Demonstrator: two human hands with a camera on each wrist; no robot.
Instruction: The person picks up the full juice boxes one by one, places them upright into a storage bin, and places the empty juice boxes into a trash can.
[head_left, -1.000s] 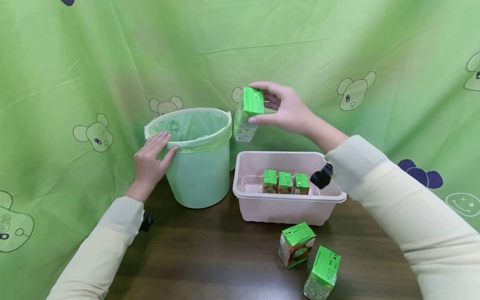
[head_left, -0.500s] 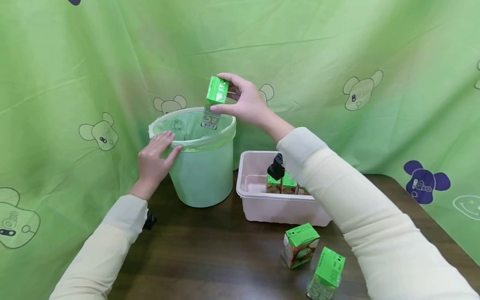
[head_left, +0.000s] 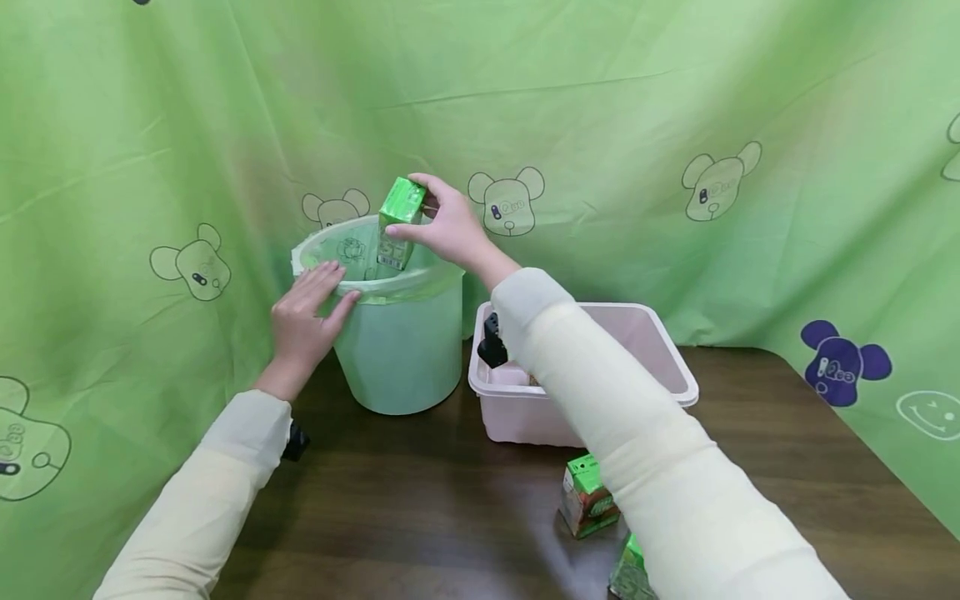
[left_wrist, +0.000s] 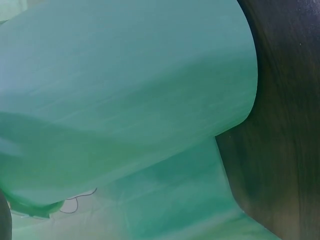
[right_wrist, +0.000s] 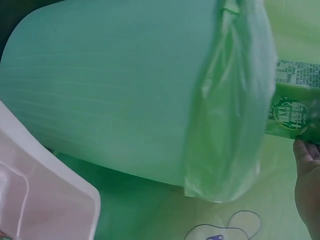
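Presently a green-topped drink carton (head_left: 397, 215) hangs in the mouth of the light-green bin (head_left: 397, 358), its lower end within the opening and its top standing above the rim. The right hand (head_left: 453, 229) reaches in from the bin's right and grasps the carton near its top, thumb on the near side and fingers towards the far side. The key relation seems to be the carton's long axis: it runs steeply down from this grip into the bin, only slightly tilted, with the right hand nearer to it. On the bin's left front rim rests the left hand (head_left: 306, 308), its fingers fairly straight and grasping no carton. Right of the bin, on the desk (head_left: 412, 500), stands a pink plastic box (head_left: 521, 421), partly hidden by the right sleeve (head_left: 637, 417). In front of the bin and to its right are a second carton (head_left: 587, 496) and a third carton (head_left: 628, 575).
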